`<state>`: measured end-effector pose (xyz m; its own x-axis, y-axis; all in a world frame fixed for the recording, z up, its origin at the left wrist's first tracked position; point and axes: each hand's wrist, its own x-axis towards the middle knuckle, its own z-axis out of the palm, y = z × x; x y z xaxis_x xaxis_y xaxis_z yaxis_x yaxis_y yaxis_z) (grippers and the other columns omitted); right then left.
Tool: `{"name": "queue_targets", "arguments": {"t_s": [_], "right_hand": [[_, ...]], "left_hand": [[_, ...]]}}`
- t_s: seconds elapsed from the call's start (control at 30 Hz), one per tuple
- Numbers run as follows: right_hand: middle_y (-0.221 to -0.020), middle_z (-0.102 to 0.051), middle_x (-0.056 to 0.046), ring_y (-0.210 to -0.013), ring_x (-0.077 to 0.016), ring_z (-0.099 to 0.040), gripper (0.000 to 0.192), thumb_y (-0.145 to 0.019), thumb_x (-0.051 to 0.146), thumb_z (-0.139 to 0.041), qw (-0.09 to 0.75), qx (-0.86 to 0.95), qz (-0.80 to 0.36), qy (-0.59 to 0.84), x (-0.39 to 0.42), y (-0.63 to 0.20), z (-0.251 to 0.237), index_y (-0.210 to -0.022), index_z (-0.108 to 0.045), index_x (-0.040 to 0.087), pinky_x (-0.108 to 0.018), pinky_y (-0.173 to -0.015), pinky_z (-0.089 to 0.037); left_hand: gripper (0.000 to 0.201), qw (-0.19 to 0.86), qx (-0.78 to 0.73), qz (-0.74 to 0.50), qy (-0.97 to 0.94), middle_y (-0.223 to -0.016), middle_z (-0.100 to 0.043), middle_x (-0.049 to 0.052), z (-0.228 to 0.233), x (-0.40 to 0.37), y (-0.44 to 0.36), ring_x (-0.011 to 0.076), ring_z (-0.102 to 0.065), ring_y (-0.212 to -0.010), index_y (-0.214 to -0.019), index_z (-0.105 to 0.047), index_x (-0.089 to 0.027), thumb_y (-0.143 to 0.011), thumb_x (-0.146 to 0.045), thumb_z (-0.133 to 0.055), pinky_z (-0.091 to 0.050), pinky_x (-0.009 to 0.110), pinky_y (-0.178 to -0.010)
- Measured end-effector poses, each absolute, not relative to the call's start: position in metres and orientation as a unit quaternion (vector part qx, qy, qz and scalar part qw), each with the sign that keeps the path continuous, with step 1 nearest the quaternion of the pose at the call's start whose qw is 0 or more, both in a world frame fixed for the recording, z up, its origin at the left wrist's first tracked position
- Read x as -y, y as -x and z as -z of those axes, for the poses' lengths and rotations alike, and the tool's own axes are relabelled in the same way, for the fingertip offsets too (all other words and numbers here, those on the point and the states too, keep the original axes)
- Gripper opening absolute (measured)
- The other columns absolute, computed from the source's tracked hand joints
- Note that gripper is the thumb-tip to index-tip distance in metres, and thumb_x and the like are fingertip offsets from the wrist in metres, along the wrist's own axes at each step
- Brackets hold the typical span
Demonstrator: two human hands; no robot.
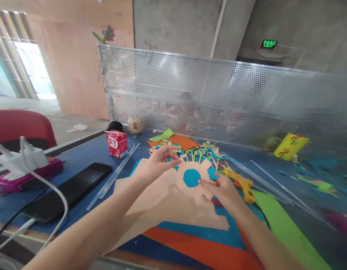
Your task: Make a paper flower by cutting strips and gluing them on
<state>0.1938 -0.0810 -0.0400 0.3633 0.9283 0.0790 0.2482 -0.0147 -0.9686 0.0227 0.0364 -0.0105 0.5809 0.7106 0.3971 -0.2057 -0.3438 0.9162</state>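
Nearest me, my right hand [222, 187] pinches the lower edge of the peach paper flower [193, 177] with its blue centre, held just above the counter [86, 157]; my left hand [159, 159] pinches its upper-left petal; beyond lies a yellow glue gun [241, 183].

Blue table [86, 157]; on it phone [68, 191], red carton [116, 143], paper sheets [207, 247], glue gun [241, 184]

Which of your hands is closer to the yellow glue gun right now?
Right. The right hand sits just beside the yellow glue gun, almost touching its handle, while the left hand is farther off, across the paper flower.
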Motion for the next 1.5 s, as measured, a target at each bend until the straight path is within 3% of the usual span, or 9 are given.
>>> {"name": "queue_targets", "arguments": {"t_s": [0.37, 0.57, 0.73, 0.97, 1.1, 1.2, 1.33, 1.4, 1.5], "right_hand": [[-0.076, -0.067, -0.004, -0.085, -0.0267, -0.062, 0.042, -0.059, 0.043, -0.069, 0.554, 0.443, -0.362, 0.605, 0.079, -0.193, 0.043, -0.088, -0.053, 0.016, -0.038, -0.076, -0.049], [-0.08, -0.068, -0.005, -0.084, -0.0258, -0.062, 0.039, -0.061, 0.043, -0.066, 0.526, 0.474, -0.335, 0.621, 0.082, -0.194, 0.039, -0.086, -0.056, 0.016, -0.035, -0.074, -0.048], [-0.071, -0.065, -0.002, -0.075, -0.0213, -0.061, 0.031, -0.065, 0.042, -0.064, 0.516, 0.494, -0.316, 0.625, 0.085, -0.194, 0.034, -0.079, -0.057, 0.015, -0.029, -0.067, -0.045], [-0.055, -0.057, 0.001, -0.057, -0.0153, -0.054, 0.028, -0.061, 0.041, -0.066, 0.573, 0.451, -0.304, 0.613, 0.076, -0.211, 0.039, -0.059, -0.054, 0.016, -0.025, -0.056, -0.04], [-0.053, -0.055, 0.003, -0.054, -0.0139, -0.052, 0.03, -0.057, 0.043, -0.069, 0.61, 0.423, -0.304, 0.597, 0.068, -0.218, 0.043, -0.057, -0.051, 0.018, -0.025, -0.053, -0.04], [-0.049, -0.053, 0.004, -0.05, -0.0126, -0.05, 0.032, -0.055, 0.043, -0.069, 0.623, 0.418, -0.305, 0.587, 0.066, -0.217, 0.043, -0.055, -0.049, 0.019, -0.025, -0.053, -0.04], [-0.056, -0.06, 0.001, -0.059, -0.0166, -0.058, 0.029, -0.054, 0.039, -0.072, 0.608, 0.428, -0.337, 0.578, 0.069, -0.21, 0.041, -0.063, -0.054, 0.018, -0.028, -0.062, -0.045], [-0.067, -0.065, -0.002, -0.07, -0.0206, -0.062, 0.032, -0.052, 0.037, -0.074, 0.596, 0.441, -0.359, 0.567, 0.07, -0.206, 0.041, -0.07, -0.057, 0.017, -0.031, -0.069, -0.047], [-0.074, -0.068, -0.004, -0.079, -0.0248, -0.063, 0.035, -0.05, 0.037, -0.075, 0.586, 0.46, -0.379, 0.55, 0.07, -0.203, 0.042, -0.072, -0.057, 0.018, -0.035, -0.076, -0.047]], "left_hand": [[0.034, 0.578, -0.192, -0.449, -0.654, -0.082, -0.059, 0.003, 0.013, -0.038, -0.026, 0.0101, -0.055, -0.072, -0.098, -0.057, -0.016, -0.067, -0.024, -0.066, -0.045, 0.023, -0.063], [0.027, 0.7, -0.192, -0.474, -0.499, -0.068, -0.059, -0.001, 0.015, -0.043, -0.027, 0.0084, -0.057, -0.064, -0.086, -0.058, -0.015, -0.061, -0.014, -0.069, -0.047, 0.022, -0.062], [0.014, 0.777, -0.164, -0.516, -0.32, -0.064, -0.06, 0.0, 0.005, -0.056, -0.021, 0.0058, -0.056, -0.058, -0.082, -0.056, -0.014, -0.07, -0.006, -0.058, -0.046, 0.017, -0.055], [0.018, 0.684, -0.196, -0.648, -0.271, -0.063, -0.06, 0.0, -0.001, -0.081, -0.01, 0.0055, -0.057, -0.058, -0.083, -0.057, -0.014, -0.068, -0.003, -0.058, -0.042, 0.015, -0.051], [0.027, 0.6, -0.253, -0.609, -0.454, -0.051, -0.052, -0.005, 0.017, -0.081, -0.018, 0.0039, -0.046, -0.045, -0.081, -0.061, -0.012, -0.057, -0.014, -0.071, -0.034, 0.016, -0.045], [0.024, 0.524, -0.259, -0.539, -0.607, -0.049, -0.046, -0.006, 0.027, -0.069, -0.027, 0.0033, -0.039, -0.044, -0.079, -0.063, -0.012, -0.061, -0.026, -0.07, -0.029, 0.017, -0.042], [0.037, 0.555, -0.205, -0.499, -0.633, -0.084, -0.059, 0.002, 0.03, -0.048, -0.037, 0.0097, -0.056, -0.07, -0.097, -0.056, -0.018, -0.063, -0.026, -0.069, -0.044, 0.021, -0.06], [0.05, 0.604, -0.165, -0.491, -0.606, -0.112, -0.053, 0.007, 0.029, -0.04, -0.039, 0.016, -0.058, -0.087, -0.108, -0.048, -0.021, -0.063, -0.024, -0.069, -0.048, 0.026, -0.068], [0.052, 0.636, -0.138, -0.486, -0.584, -0.124, -0.045, 0.011, 0.028, -0.035, -0.041, 0.0201, -0.058, -0.094, -0.109, -0.045, -0.022, -0.063, -0.022, -0.069, -0.049, 0.029, -0.069]]}}
